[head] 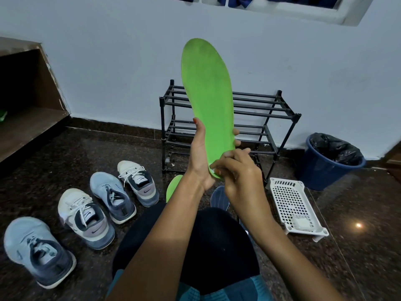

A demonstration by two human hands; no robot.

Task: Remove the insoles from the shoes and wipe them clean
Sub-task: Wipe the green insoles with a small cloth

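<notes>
My left hand [200, 157] grips a bright green insole [207, 94] near its heel and holds it upright in front of me, toe end up. My right hand [236, 177] pinches a small white wipe [214, 170] against the heel end of that insole. A second green insole [173, 187] lies on the floor behind my left forearm. A dark blue insole [219, 197] lies on the floor under my right wrist. Several sneakers stand in a row at the left, among them a white one [138, 181] and a light blue one [112, 198].
A black two-tier shoe rack [260, 118] stands against the wall behind the insole. A white perforated tray [295, 205] lies on the floor at the right with a small white object in it. A blue bin [325, 164] lined with a black bag stands further right. Wooden steps [28, 118] rise at the left.
</notes>
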